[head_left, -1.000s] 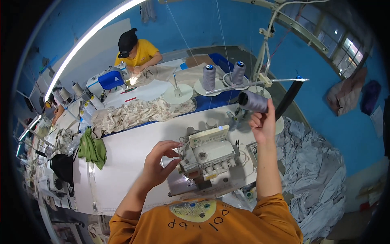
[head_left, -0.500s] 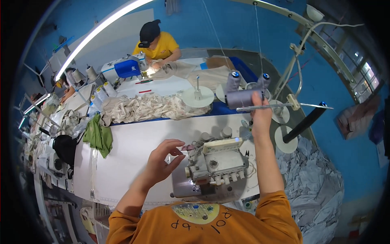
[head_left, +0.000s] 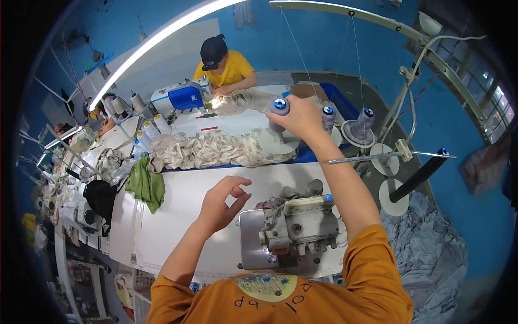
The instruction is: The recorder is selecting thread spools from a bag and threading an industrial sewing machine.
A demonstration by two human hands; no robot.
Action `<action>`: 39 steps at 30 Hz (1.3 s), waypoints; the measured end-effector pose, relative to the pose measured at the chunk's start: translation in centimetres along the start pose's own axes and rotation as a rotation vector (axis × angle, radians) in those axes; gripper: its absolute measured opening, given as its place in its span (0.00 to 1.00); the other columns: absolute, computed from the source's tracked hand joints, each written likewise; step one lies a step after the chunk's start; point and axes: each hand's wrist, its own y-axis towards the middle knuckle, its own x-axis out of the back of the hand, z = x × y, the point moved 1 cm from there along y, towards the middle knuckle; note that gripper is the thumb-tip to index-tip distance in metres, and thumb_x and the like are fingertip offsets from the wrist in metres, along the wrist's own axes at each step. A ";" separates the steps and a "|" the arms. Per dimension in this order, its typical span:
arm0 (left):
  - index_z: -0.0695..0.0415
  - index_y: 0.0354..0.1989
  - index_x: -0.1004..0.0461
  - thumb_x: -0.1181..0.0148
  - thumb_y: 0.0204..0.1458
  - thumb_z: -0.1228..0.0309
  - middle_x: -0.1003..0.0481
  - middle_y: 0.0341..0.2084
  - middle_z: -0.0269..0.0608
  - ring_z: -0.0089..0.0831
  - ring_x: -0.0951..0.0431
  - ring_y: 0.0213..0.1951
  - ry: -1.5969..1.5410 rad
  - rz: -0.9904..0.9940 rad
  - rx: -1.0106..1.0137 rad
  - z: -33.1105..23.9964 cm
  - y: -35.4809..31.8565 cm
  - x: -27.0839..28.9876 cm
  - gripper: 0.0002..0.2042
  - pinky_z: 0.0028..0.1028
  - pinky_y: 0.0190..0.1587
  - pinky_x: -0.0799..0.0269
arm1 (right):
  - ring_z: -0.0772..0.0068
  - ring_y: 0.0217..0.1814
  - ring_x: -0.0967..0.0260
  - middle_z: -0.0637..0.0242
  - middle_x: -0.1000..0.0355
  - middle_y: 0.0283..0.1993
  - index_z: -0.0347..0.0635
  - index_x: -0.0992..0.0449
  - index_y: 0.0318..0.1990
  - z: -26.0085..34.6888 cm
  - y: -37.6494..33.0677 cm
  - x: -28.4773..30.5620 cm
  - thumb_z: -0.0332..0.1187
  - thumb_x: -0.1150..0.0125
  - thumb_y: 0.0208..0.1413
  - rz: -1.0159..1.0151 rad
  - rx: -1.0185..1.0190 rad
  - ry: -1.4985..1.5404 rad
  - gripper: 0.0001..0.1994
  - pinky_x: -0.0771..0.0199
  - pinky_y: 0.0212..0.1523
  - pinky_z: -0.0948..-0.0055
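My right hand (head_left: 303, 120) reaches far forward and grips an upright grey-lilac thread cone (head_left: 277, 122) near its top. The cone stands over a round white holder disc (head_left: 280, 147); its spindle is hidden, and whether the cone rests on the disc I cannot tell. Two similar thread cones, a nearer one (head_left: 362, 125) and another (head_left: 327, 117), stand to the right of that hand. My left hand (head_left: 222, 201) hovers over the white table (head_left: 189, 216) with fingers apart, holding nothing. Just right of it is an overlock sewing machine (head_left: 302, 229), below my right forearm.
A metal rod (head_left: 361, 159) crosses by my right forearm, below the thread stand's overhead bar (head_left: 372, 19). Bunched patterned fabric (head_left: 210, 148) and a green cloth (head_left: 147, 186) lie ahead. Grey fabric (head_left: 426, 248) is heaped at right. A co-worker (head_left: 229, 70) sews opposite.
My right hand has moved left with the thread cone, from beside the other cones to above the white disc, and the cone has turned from lying sideways to upright. My left hand stays raised.
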 end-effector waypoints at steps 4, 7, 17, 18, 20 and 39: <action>0.57 0.44 0.27 0.37 0.48 0.78 0.25 0.34 0.38 0.26 0.24 0.29 -0.010 -0.007 0.031 1.5 1.7 -0.3 0.14 0.25 0.35 0.28 | 0.53 0.39 0.24 0.53 0.23 0.34 0.37 0.24 0.42 -0.9 0.4 -1.4 0.50 0.33 0.42 0.016 -0.038 0.057 0.26 0.25 0.38 0.59; 0.57 0.46 0.28 0.38 0.49 0.76 0.25 0.39 0.40 0.29 0.24 0.33 -0.067 -0.023 0.031 2.1 4.7 -0.7 0.15 0.26 0.37 0.27 | 0.54 0.37 0.25 0.56 0.23 0.32 0.41 0.25 0.48 -2.1 0.3 -2.4 0.49 0.33 0.43 -0.087 -0.028 0.127 0.27 0.26 0.37 0.60; 0.54 0.65 0.41 0.42 0.54 0.75 0.32 0.54 0.45 0.31 0.29 0.51 -0.244 -0.032 0.086 8.2 16.3 -4.6 0.28 0.29 0.52 0.30 | 0.57 0.28 0.28 0.63 0.28 0.23 0.49 0.24 0.51 -2.1 -1.5 -3.3 0.39 0.37 0.48 -0.028 0.014 0.247 0.20 0.30 0.29 0.62; 0.54 0.65 0.41 0.42 0.54 0.75 0.32 0.54 0.45 0.31 0.29 0.51 -0.246 -0.043 0.083 9.0 16.7 -5.1 0.28 0.29 0.52 0.30 | 0.57 0.28 0.28 0.63 0.28 0.23 0.49 0.24 0.51 -1.9 -1.6 -3.3 0.39 0.37 0.48 -0.028 0.025 0.242 0.20 0.30 0.29 0.62; 0.58 0.66 0.44 0.40 0.53 0.76 0.32 0.56 0.45 0.28 0.28 0.49 -0.455 0.054 0.106 9.8 17.6 -5.7 0.31 0.28 0.51 0.30 | 0.58 0.27 0.28 0.63 0.28 0.23 0.49 0.23 0.49 -1.9 -1.6 -3.3 0.38 0.37 0.47 -0.026 0.054 0.281 0.19 0.31 0.28 0.62; 0.56 0.56 0.32 0.29 0.43 0.67 0.28 0.45 0.41 0.31 0.27 0.46 -0.439 0.061 0.047 10.2 16.9 -5.5 0.29 0.28 0.48 0.31 | 0.87 0.24 0.45 0.74 0.38 0.25 0.37 0.45 0.66 -2.8 -3.4 -2.0 0.27 0.40 0.51 0.208 -0.058 0.903 0.33 0.44 0.26 0.86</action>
